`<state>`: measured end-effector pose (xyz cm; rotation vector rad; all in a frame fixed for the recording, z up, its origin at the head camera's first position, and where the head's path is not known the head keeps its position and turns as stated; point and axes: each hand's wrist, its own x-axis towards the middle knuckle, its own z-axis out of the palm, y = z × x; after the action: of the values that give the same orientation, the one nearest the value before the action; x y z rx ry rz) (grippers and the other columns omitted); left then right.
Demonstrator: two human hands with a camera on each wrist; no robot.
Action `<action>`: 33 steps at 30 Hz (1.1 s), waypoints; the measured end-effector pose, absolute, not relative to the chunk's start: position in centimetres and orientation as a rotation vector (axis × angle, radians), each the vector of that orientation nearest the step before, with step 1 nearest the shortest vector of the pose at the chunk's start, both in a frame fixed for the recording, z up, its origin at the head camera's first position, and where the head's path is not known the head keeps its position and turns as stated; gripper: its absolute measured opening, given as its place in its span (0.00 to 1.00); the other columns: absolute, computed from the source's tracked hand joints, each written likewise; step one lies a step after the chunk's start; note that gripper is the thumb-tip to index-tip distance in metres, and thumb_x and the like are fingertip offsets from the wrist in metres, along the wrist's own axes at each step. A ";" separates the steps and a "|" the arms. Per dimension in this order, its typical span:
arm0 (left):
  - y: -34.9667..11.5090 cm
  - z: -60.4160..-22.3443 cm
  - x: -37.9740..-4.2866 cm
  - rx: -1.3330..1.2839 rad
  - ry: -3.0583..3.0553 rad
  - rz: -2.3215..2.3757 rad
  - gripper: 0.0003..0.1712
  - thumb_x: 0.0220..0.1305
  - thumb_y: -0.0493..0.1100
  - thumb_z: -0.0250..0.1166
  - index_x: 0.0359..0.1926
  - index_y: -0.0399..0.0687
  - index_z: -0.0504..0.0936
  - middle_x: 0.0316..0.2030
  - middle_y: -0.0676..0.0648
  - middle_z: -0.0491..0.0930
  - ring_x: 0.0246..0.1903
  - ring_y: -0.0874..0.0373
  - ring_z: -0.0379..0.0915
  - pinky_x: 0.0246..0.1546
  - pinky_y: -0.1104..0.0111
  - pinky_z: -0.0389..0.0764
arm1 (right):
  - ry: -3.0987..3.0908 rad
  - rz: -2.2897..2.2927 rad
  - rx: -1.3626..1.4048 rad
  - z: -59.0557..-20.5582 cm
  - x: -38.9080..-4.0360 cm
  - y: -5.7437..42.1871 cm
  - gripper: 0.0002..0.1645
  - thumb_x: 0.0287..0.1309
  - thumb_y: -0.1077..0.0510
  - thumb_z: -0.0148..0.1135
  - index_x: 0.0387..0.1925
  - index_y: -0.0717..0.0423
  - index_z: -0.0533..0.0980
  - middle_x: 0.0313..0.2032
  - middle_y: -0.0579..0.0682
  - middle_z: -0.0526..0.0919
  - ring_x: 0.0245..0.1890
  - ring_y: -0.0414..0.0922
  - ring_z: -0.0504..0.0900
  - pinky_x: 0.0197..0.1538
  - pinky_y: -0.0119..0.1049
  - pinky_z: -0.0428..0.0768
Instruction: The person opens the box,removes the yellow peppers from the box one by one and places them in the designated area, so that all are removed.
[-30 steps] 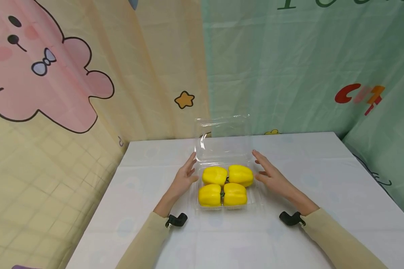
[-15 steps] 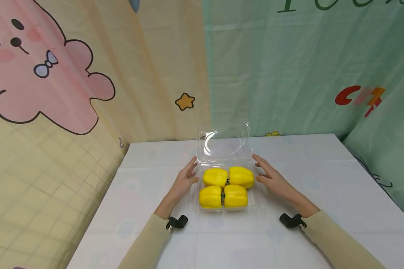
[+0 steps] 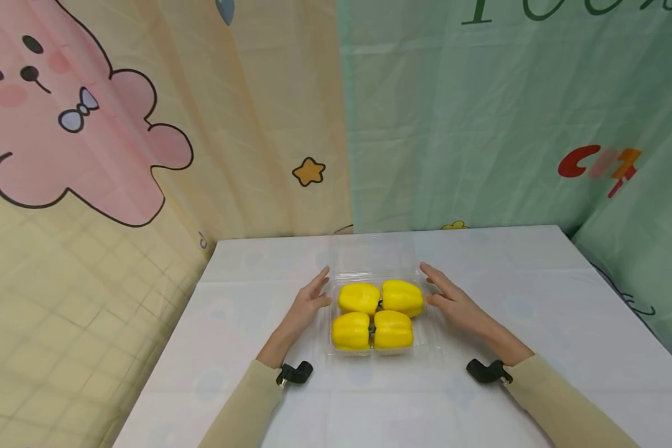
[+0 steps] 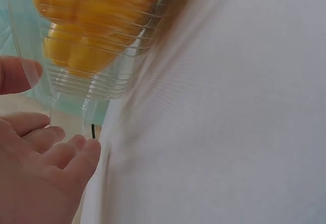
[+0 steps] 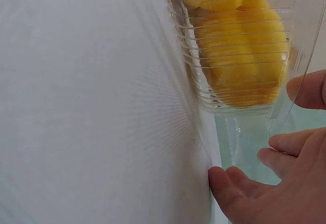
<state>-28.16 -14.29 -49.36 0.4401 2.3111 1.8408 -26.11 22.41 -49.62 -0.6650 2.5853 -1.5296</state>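
In the head view a clear plastic clamshell box (image 3: 421, 339) stands on the white table with its lid (image 3: 374, 258) tipped back. Several yellow bell peppers (image 3: 393, 330) lie in the base in two rows, green stems turned inward. My left hand (image 3: 301, 310) is at the box's left side, fingers extended forward, thumb near the rim. On the opposite side my right hand (image 3: 460, 306) mirrors it. Both wrist views show relaxed fingers close by the ribbed box wall (image 4: 109, 84), with the thumb (image 4: 20, 75) at the rim edge; neither hand grips anything.
A white cloth covers the table (image 3: 392, 410), whose back edge meets a printed curtain (image 3: 269, 124) in beige and green. Black camera mounts (image 3: 295, 373) sit at both wrists, near the beige sleeves.
The lid has dropped backward from upright, toward the far table edge. Both hands stay beside the box with little movement; the peppers keep their places. The whole view has shifted slightly.
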 end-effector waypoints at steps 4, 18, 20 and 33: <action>-14.4 -49.5 -28.1 0.419 2.307 1.832 0.39 0.70 0.34 0.55 0.79 0.46 0.54 0.78 0.45 0.51 0.76 0.48 0.47 0.72 0.51 0.54 | 2.576 -1.512 -0.650 -49.9 -26.3 22.4 0.38 0.75 0.61 0.47 0.80 0.56 0.47 0.79 0.58 0.45 0.75 0.65 0.50 0.69 0.68 0.53; -14.4 -49.7 -27.9 0.502 2.261 1.850 0.35 0.74 0.35 0.51 0.79 0.46 0.55 0.76 0.40 0.55 0.72 0.43 0.57 0.69 0.47 0.61 | 2.615 -1.459 -0.605 -49.2 -26.0 22.8 0.38 0.74 0.58 0.51 0.79 0.52 0.51 0.77 0.59 0.52 0.71 0.65 0.59 0.65 0.69 0.60; -14.5 -49.8 -27.9 0.497 2.252 1.857 0.34 0.74 0.35 0.52 0.78 0.48 0.57 0.76 0.41 0.56 0.72 0.43 0.58 0.68 0.47 0.62 | 2.621 -1.456 -0.613 -48.9 -25.9 22.9 0.39 0.74 0.58 0.53 0.80 0.51 0.51 0.77 0.59 0.52 0.71 0.65 0.59 0.65 0.70 0.61; -14.2 -49.5 -27.6 0.432 2.245 1.856 0.35 0.73 0.44 0.57 0.78 0.52 0.60 0.76 0.47 0.57 0.72 0.44 0.58 0.66 0.46 0.65 | 2.737 -1.414 -0.744 -46.5 -25.2 22.9 0.39 0.70 0.62 0.59 0.77 0.41 0.58 0.75 0.50 0.59 0.71 0.58 0.59 0.63 0.64 0.68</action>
<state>-27.59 -14.18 -49.51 0.4322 2.2452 1.8559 -25.23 22.88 -46.53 -0.7441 2.7372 -1.4145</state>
